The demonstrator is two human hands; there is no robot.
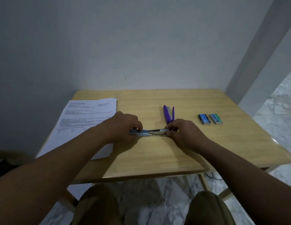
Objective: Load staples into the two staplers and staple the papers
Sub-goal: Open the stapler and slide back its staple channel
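Note:
A light blue stapler (142,133) lies sideways on the wooden table (157,153), opened out so its metal staple channel (157,132) shows. My left hand (123,125) grips its blue body. My right hand (182,130) pinches the metal end of the channel. A purple stapler (168,114) lies swung open behind my right hand. Printed papers (86,120) lie at the table's left, partly under my left forearm. Two small staple boxes, a dark blue one (204,119) and a green one (216,118), sit to the right.
A grey wall stands right behind the table. The table's front edge is rounded, with my knees below it. Marble floor shows to the right and beneath. Bare wood lies between the purple stapler and the staple boxes.

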